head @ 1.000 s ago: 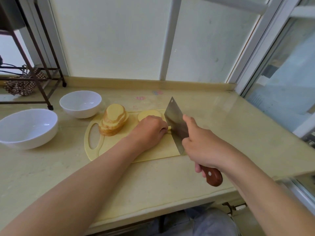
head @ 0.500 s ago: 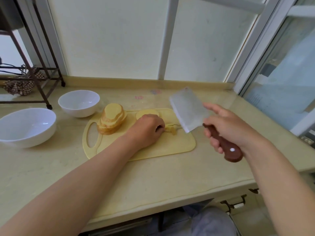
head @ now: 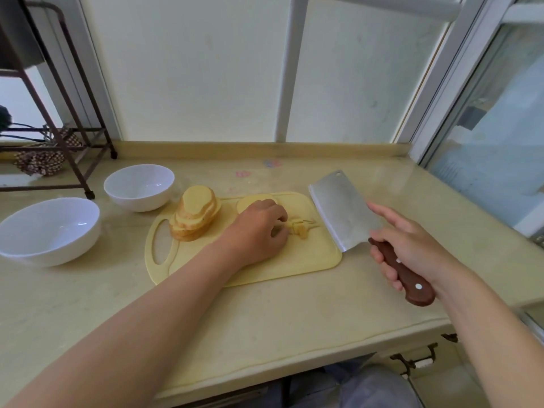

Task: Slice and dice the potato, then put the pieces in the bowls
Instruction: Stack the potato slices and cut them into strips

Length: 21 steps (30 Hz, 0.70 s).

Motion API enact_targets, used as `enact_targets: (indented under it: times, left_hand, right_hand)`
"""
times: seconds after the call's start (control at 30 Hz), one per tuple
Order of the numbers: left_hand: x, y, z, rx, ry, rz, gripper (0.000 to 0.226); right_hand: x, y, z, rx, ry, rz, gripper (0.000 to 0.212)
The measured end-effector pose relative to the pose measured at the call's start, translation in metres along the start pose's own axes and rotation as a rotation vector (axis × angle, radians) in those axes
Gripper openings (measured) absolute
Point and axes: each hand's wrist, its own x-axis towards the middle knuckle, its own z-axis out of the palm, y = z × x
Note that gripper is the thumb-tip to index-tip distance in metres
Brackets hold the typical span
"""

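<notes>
Two grips work mid-frame: the left grip (head: 259,231), fingers curled, holds diced potato (head: 298,228) on the cutting board (head: 309,260); the right grip (head: 412,248) clasps a cleaver (head: 344,210) raised just right of the dice. A sliced stack (head: 195,213) sits frame-left, near white bowls (head: 138,201). The pieces are probably firm, light and slippery, so pinch their sides.

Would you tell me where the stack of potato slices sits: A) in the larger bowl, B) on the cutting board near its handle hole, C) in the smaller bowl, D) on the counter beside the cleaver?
B: the stack of potato slices rests on the cutting board, beside its hole.
</notes>
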Motion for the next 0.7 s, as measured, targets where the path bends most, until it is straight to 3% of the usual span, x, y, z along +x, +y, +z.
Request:
enact_targets:
  times: [0.23,0.4,0.5,0.7]
  left_hand:
    - [0.004,0.016,-0.005,0.045,-0.196,-0.037,0.044]
    - [0.012,0.026,0.0,-0.005,-0.298,-0.098,0.04]
    - [0.015,0.024,0.008,-0.035,-0.284,-0.119,0.021]
    - [0.013,0.031,0.011,-0.005,-0.268,-0.11,0.022]
  right_hand:
    - [0.002,0.013,-0.004,0.017,-0.039,0.05,0.06]
    - [0.004,0.017,-0.004,-0.039,-0.058,0.057,0.06]
    - [0.0,0.02,-0.004,-0.059,-0.063,0.037,0.061]
    - [-0.004,0.026,-0.01,-0.11,-0.005,-0.028,0.064]
